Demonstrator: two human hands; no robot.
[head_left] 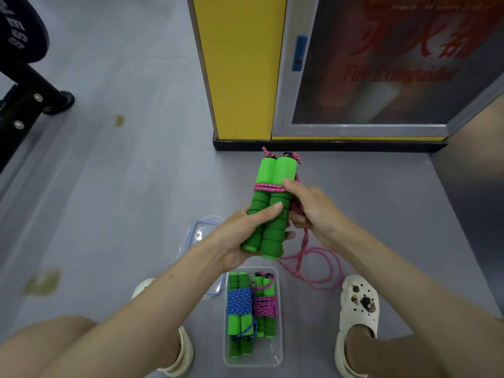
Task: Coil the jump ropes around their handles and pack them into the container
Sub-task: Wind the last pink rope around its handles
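My left hand (242, 230) grips a pair of green jump-rope handles (270, 203) held side by side and upright. A few turns of pink rope (268, 187) circle their middle. My right hand (313, 211) pinches that rope beside the handles, thumb on the coil. The loose pink rope (313, 268) hangs down in loops to the floor. Below, a clear plastic container (276, 356) on the floor holds two coiled ropes: one wound in blue (240, 302), one wound in pink (265, 305).
The container's clear lid (199, 236) lies on the floor behind it, partly under my left arm. My feet in white clogs (360, 304) flank the container. A yellow wall with a fire extinguisher cabinet (381, 64) stands ahead. Black gym equipment (24, 77) is at far left.
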